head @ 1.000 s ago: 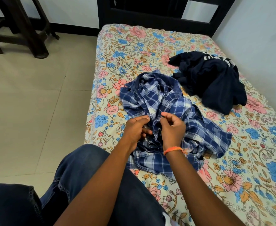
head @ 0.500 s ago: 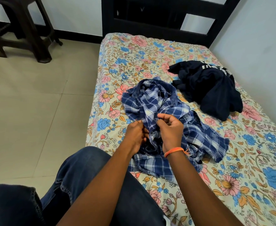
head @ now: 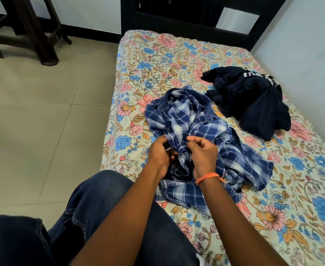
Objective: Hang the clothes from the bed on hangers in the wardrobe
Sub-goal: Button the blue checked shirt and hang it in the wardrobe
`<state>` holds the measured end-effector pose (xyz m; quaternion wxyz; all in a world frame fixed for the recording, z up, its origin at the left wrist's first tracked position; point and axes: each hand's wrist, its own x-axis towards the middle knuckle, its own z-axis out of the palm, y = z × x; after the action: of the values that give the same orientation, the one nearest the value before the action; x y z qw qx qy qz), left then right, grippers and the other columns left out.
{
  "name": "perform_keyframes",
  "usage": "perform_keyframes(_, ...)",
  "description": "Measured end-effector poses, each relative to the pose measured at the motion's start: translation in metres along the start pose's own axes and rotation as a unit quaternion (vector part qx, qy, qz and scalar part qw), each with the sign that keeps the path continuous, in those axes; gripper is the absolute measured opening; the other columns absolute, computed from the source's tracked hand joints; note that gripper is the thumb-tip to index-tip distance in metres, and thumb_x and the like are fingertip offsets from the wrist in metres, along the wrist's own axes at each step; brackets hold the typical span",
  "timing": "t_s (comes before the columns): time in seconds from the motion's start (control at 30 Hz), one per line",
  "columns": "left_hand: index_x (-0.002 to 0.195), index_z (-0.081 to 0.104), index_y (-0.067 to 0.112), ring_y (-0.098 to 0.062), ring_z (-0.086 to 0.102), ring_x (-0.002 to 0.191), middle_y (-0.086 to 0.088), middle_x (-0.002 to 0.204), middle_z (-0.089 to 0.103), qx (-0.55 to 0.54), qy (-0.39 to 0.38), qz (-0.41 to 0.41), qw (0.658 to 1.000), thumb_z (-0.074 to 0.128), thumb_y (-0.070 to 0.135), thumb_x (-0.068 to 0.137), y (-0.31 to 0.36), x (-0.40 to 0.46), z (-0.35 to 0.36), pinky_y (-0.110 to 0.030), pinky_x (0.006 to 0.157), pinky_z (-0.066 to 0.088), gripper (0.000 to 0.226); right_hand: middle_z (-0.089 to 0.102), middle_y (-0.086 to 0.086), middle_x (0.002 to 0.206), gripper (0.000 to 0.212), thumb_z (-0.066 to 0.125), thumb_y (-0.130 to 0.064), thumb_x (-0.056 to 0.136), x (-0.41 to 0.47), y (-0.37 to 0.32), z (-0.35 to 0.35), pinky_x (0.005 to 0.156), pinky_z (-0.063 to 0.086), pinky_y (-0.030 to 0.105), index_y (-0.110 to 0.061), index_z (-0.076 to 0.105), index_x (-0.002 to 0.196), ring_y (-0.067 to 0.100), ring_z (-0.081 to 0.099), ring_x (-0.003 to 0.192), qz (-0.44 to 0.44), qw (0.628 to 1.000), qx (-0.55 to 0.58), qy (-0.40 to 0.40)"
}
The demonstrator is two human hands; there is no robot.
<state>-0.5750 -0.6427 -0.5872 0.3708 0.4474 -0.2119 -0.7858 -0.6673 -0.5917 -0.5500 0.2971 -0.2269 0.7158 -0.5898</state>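
A crumpled blue and white plaid shirt (head: 200,127) lies in the middle of the bed (head: 157,60), which has a floral sheet. My left hand (head: 159,156) and my right hand (head: 203,154) both pinch the shirt's front edge beside a dark button, close together. An orange band circles my right wrist. Behind the shirt, toward the wall, a dark navy garment (head: 251,100) with white lettering sits in a heap. No hanger or wardrobe is in view.
My knee in blue jeans (head: 104,206) rests against the bed's near edge. A dark wooden stool (head: 29,29) stands on the tiled floor at the far left. The black headboard (head: 196,14) closes the far end. A white wall (head: 311,54) runs along the right.
My hands stay on the plaid shirt's button edge, fingers shifting slightly. The view has tilted up a little, showing more headboard.
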Motion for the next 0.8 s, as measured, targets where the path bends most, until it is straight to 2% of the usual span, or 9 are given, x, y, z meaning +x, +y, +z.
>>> perform_keyframes(0.13, 0.121, 0.06, 0.008, -0.008, 0.052, 0.051, -0.006, 0.092, 0.061, -0.036, 0.023, -0.014, 0.999, 0.05, 0.036, 0.1, 0.003, 0.001, -0.002, -0.023, 0.047, 0.039, 0.037, 0.072, -0.001, 0.08, 0.021, 0.063, 0.005, 0.086, -0.001, -0.002, -0.001, 0.061, 0.051, 0.012, -0.013, 0.074, 0.087, 0.005, 0.063, 0.069, -0.002, 1.0, 0.015, 0.002)
perform_keyframes(0.3, 0.099, 0.065, 0.011, -0.007, 0.054, 0.05, 0.001, 0.077, 0.063, -0.014, 0.035, 0.024, 0.999, 0.072, 0.024, 0.088, 0.005, -0.006, -0.002, -0.021, 0.048, 0.044, 0.018, 0.073, 0.002, 0.081, 0.014, 0.069, 0.001, 0.083, 0.0, -0.003, -0.003, 0.065, 0.053, 0.017, -0.012, 0.074, 0.085, 0.011, 0.067, 0.075, -0.008, 1.0, 0.014, 0.01)
perform_keyframes(0.37, 0.091, 0.068, 0.01, -0.007, 0.055, 0.048, 0.001, 0.072, 0.067, 0.006, 0.054, 0.058, 0.997, 0.077, 0.02, 0.083, 0.005, -0.008, -0.003, -0.021, 0.047, 0.045, 0.016, 0.073, 0.002, 0.082, 0.009, 0.075, -0.005, 0.081, -0.001, -0.003, -0.003, 0.068, 0.055, 0.02, -0.013, 0.074, 0.085, 0.012, 0.069, 0.076, -0.053, 0.998, -0.034, 0.016)
perform_keyframes(0.43, 0.084, 0.069, 0.011, -0.006, 0.056, 0.047, 0.002, 0.068, 0.069, 0.049, 0.082, 0.111, 0.989, 0.08, 0.019, 0.081, 0.006, -0.013, -0.003, -0.02, 0.047, 0.047, 0.014, 0.071, -0.003, 0.081, 0.011, 0.076, -0.008, 0.081, -0.004, -0.003, -0.004, 0.068, 0.052, 0.019, -0.017, 0.073, 0.086, 0.004, 0.065, 0.072, -0.131, 0.985, -0.108, 0.018)
perform_keyframes(0.5, 0.081, 0.071, 0.012, -0.008, 0.06, 0.051, 0.002, 0.068, 0.071, 0.146, 0.109, 0.195, 0.964, 0.079, 0.019, 0.082, 0.005, -0.016, -0.002, -0.024, 0.05, 0.05, 0.01, 0.068, -0.005, 0.085, 0.013, 0.079, -0.012, 0.08, -0.009, -0.006, -0.004, 0.068, 0.048, 0.013, -0.02, 0.072, 0.089, 0.001, 0.062, 0.074, -0.207, 0.967, -0.152, 0.0)
perform_keyframes(0.57, 0.079, 0.073, 0.015, -0.011, 0.067, 0.064, 0.003, 0.073, 0.073, 0.244, 0.096, 0.268, 0.927, 0.074, 0.012, 0.083, 0.003, -0.02, -0.002, -0.029, 0.06, 0.055, 0.005, 0.066, -0.007, 0.092, 0.021, 0.084, -0.02, 0.076, -0.014, -0.007, -0.004, 0.073, 0.047, 0.01, -0.019, 0.073, 0.093, 0.0, 0.061, 0.082, -0.257, 0.948, -0.184, -0.035)
perform_keyframes(0.6, 0.078, 0.074, 0.016, -0.011, 0.069, 0.07, 0.004, 0.076, 0.073, 0.264, 0.085, 0.282, 0.919, 0.07, 0.007, 0.083, 0.001, -0.023, -0.001, -0.029, 0.065, 0.057, 0.011, 0.065, -0.008, 0.094, 0.026, 0.086, -0.023, 0.073, -0.016, -0.006, -0.004, 0.076, 0.046, 0.009, -0.019, 0.073, 0.094, -0.001, 0.06, 0.085, -0.272, 0.94, -0.201, -0.05)
perform_keyframes(0.67, 0.079, 0.074, 0.017, -0.013, 0.07, 0.077, 0.005, 0.079, 0.074, 0.249, 0.061, 0.272, 0.927, 0.066, 0.002, 0.083, -0.002, -0.026, -0.002, -0.031, 0.069, 0.058, 0.018, 0.064, -0.008, 0.095, 0.029, 0.088, -0.024, 0.07, -0.018, -0.004, -0.007, 0.078, 0.044, 0.007, -0.02, 0.072, 0.094, -0.002, 0.059, 0.088, -0.285, 0.931, -0.217, -0.065)
perform_keyframes(0.8, 0.089, 0.072, 0.012, -0.013, 0.067, 0.076, 0.0, 0.08, 0.072, 0.153, -0.016, 0.22, 0.963, 0.068, 0.011, 0.09, 0.005, -0.031, -0.003, -0.028, 0.069, 0.055, 0.004, 0.066, -0.008, 0.09, 0.025, 0.087, -0.017, 0.071, -0.014, 0.0, -0.018, 0.074, 0.046, 0.011, -0.022, 0.07, 0.088, -0.001, 0.06, 0.082, -0.269, 0.934, -0.229, -0.057)
